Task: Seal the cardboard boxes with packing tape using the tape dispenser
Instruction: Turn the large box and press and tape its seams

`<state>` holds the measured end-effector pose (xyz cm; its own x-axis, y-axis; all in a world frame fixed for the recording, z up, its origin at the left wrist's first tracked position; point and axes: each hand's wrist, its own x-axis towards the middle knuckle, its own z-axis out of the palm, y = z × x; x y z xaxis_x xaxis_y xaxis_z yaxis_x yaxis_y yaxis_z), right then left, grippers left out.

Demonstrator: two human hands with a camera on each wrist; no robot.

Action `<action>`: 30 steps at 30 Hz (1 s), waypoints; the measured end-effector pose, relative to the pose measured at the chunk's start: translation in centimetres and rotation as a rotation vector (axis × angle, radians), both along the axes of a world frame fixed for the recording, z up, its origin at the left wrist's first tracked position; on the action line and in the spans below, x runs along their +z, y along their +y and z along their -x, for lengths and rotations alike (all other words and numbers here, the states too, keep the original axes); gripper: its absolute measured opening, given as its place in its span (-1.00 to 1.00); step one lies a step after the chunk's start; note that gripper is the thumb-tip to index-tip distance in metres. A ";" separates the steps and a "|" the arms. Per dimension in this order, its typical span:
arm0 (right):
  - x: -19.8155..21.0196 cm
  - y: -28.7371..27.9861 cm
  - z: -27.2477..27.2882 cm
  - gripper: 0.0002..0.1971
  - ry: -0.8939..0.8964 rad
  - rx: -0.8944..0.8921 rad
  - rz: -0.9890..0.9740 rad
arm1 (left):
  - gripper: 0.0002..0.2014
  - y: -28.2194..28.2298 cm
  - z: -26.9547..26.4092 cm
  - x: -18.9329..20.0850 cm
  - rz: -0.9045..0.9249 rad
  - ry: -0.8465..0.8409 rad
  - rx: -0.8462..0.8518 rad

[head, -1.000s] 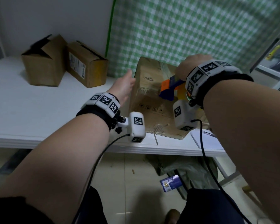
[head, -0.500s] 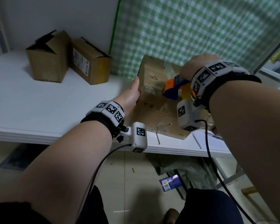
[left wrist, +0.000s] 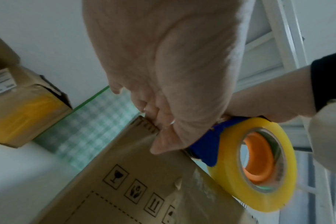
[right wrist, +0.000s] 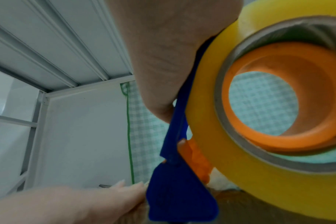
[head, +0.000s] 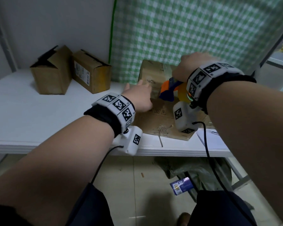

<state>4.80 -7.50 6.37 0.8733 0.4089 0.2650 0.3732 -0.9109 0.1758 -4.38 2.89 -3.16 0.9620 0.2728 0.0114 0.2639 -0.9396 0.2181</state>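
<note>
The left hand (head: 140, 97) lies with straight fingers on the near box (head: 151, 75), which stands tilted on the white table (head: 39, 121) before a green checked curtain (head: 186, 30). The right hand (head: 189, 67) grips a blue and orange dispenser (head: 167, 92) with yellow tape (head: 182, 93), held against the box top. Two more boxes (head: 70, 72) stand touching at the table's back left, one with open flaps.

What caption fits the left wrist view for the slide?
Left hand steadies the cardboard box while the right hand holds the tape dispenser against it.
</note>
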 end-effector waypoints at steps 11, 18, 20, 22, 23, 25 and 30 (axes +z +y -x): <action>2.7 -3.4 0.0 -0.38 0.066 0.454 0.373 | -0.28 -2.4 -2.2 1.9 -0.167 0.175 0.008; 1.5 -5.6 -1.4 -0.65 -0.114 0.462 0.345 | -0.12 -3.6 -2.7 2.5 -0.239 0.251 0.064; 1.6 -6.4 -1.6 -0.63 -0.119 0.476 0.289 | -0.19 -3.7 -2.7 2.5 -0.262 0.255 0.081; 1.8 -7.9 -1.9 -0.54 -0.126 0.512 0.259 | -0.19 -3.8 -2.8 2.5 -0.262 0.263 0.100; 1.9 -8.6 -2.2 -0.47 -0.137 0.533 0.260 | -0.14 -3.7 -2.9 2.5 -0.256 0.262 0.111; 2.0 -10.2 -2.6 -0.43 -0.143 0.542 0.253 | -0.05 -3.7 -3.1 2.5 -0.261 0.263 0.113; 2.0 -13.1 -4.5 -0.43 -0.167 0.526 0.241 | 0.02 -3.4 -3.6 2.3 -0.281 0.332 0.145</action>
